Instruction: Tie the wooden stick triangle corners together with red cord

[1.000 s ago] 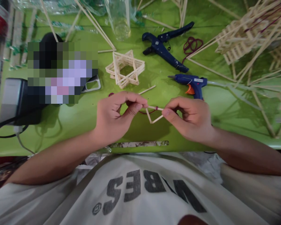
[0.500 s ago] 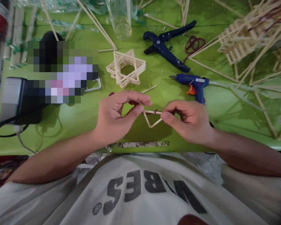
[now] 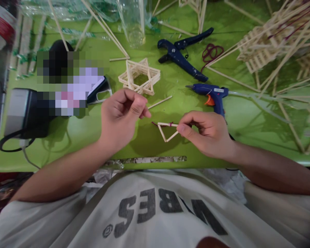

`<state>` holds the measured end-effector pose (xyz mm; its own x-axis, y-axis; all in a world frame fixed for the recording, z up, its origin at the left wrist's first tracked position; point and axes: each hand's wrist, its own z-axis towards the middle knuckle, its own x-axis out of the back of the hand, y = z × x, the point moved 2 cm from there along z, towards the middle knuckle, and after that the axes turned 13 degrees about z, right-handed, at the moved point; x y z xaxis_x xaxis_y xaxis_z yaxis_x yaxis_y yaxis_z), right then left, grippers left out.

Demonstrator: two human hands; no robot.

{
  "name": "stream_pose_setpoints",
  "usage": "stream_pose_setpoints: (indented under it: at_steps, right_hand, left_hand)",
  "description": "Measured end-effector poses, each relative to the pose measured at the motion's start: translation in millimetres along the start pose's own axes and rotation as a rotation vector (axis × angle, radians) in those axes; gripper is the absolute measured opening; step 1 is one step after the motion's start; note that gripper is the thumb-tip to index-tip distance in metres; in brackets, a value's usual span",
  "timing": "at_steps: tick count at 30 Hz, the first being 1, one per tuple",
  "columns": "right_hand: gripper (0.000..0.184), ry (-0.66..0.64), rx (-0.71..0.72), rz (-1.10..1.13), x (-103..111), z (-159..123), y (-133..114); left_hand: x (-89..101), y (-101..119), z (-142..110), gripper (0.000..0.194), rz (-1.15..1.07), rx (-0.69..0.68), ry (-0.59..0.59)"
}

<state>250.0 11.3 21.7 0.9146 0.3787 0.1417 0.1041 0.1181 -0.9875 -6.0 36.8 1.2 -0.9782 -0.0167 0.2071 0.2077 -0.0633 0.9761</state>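
Note:
My right hand pinches one corner of a small triangle of wooden sticks between thumb and fingertips, above the green table. A dark red string is knotted round the triangle's upper stick, and its loose end sticks out to the left. To the left and apart from the triangle, my left hand is raised with thumb and fingers pressed together; whether anything is between them is hidden. Just beyond it lie a loose stick and a star-shaped stack of sticks.
A blue glue gun and blue cutter lie beyond my right hand. A stick structure fills the back right. At left are a phone and a grey-black box. A clear glass stands behind; a flat strip lies in front.
My left hand has moved left and up, away from the triangle's corner, and its fingers have curled in. The string's loose end now shows. My right hand keeps its pinch in nearly the same place.

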Motion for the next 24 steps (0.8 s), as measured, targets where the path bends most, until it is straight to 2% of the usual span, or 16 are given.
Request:
stream_pose_setpoints:
  at_steps: [4, 12, 24]
  right_hand:
    - [0.02, 0.014, -0.009, 0.024, 2, 1, 2]
    - [0.023, 0.02, -0.033, 0.003, 1, 1, 6]
    - [0.029, 0.035, -0.002, -0.002, -2, -1, 11]
  left_hand:
    - [0.4, -10, 4, 0.045, -0.085, 0.018, -0.036]
    - [-4.5, -11, 2, 0.009, -0.181, 0.124, -0.098]
    - [-7.7, -12, 3, 0.018, -0.213, 0.113, -0.139]
